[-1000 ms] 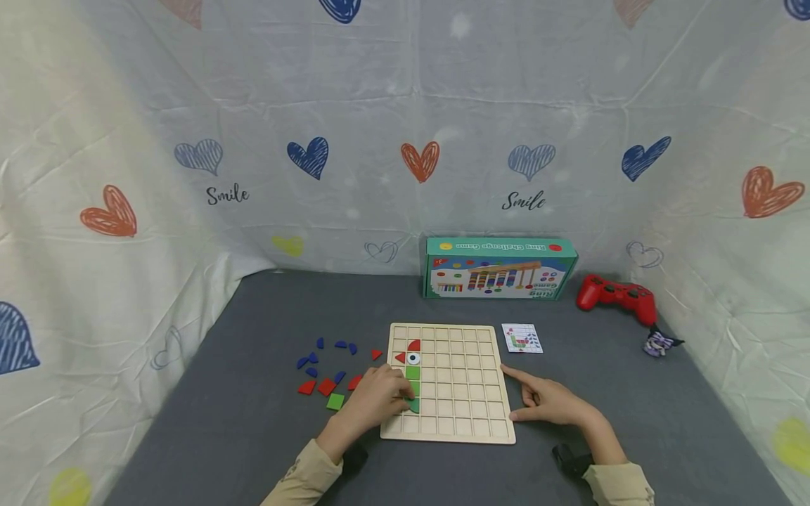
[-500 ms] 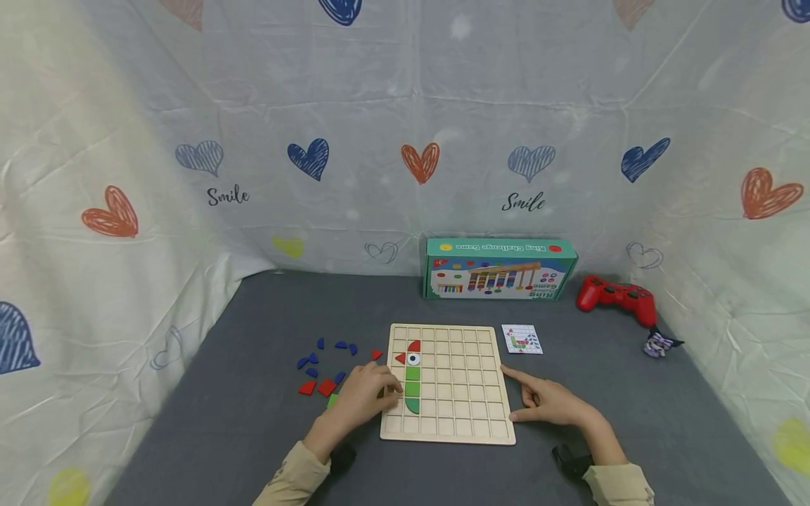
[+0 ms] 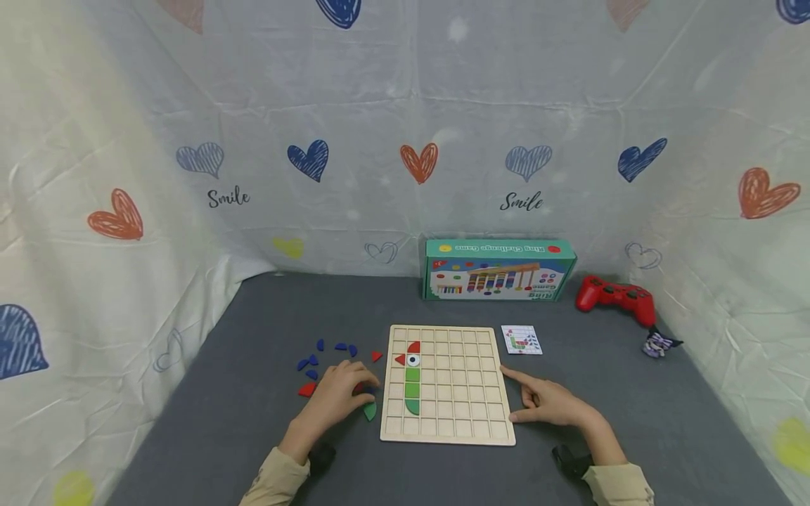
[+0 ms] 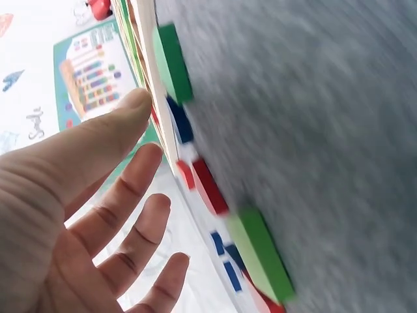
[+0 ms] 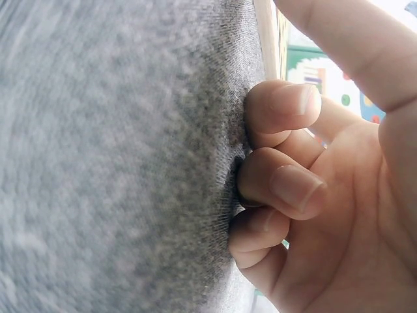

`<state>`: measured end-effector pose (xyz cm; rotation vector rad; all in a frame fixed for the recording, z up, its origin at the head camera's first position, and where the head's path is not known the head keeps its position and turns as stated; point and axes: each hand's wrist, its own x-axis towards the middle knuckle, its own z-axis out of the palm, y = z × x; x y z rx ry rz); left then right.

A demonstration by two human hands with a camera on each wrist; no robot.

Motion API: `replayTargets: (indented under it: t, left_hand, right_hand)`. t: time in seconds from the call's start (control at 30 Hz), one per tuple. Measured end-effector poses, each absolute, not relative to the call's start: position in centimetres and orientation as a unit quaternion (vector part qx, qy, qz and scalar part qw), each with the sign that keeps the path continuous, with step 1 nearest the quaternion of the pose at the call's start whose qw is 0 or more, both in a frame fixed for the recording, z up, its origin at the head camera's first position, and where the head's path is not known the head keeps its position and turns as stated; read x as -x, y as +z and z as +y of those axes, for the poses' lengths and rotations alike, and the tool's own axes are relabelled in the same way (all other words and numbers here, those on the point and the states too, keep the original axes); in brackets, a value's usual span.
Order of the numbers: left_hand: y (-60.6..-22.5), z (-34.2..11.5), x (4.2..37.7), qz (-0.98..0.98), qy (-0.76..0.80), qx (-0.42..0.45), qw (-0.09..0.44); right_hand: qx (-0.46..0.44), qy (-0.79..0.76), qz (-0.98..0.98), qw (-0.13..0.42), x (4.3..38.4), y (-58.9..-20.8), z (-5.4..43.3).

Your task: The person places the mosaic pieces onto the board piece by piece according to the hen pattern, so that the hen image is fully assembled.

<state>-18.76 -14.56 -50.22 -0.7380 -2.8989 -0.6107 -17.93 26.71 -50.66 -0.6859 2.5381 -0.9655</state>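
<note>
The wooden grid board [image 3: 468,397] lies on the grey table. One of its left columns holds a red quarter-round [image 3: 414,346], an eye tile [image 3: 413,360], green squares [image 3: 413,374] and a dark green quarter-round [image 3: 413,406], with a red triangle [image 3: 401,359] beside the eye. My left hand [image 3: 335,393] hovers over loose pieces left of the board. Its fingers are apart with nothing between them, near a loose dark green piece [image 4: 172,63] and a light green square [image 4: 260,254]. My right hand [image 3: 553,402] touches the board's right edge with straight index finger and thumb; its other fingers are curled.
Several blue pieces [image 3: 312,375] and red pieces [image 3: 306,389] lie at the left. A pattern card [image 3: 522,340] sits right of the board. Behind stand a green game box [image 3: 500,270], a red game controller [image 3: 616,299] and a small dark figure [image 3: 660,344].
My left hand has drawn back leftward from the board, uncovering the dark green quarter-round in the column, and is now over the loose pieces. The right hand has stayed at the board's edge.
</note>
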Motion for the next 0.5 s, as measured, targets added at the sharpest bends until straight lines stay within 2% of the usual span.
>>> replayTargets:
  t: [0.5]
  left_hand:
    - [-50.2, -18.1, 18.2, -0.955, -0.202, 0.212, 0.045]
  right_hand:
    - [0.242, -0.338, 0.893, 0.170, 17.8, -50.6, 26.6]
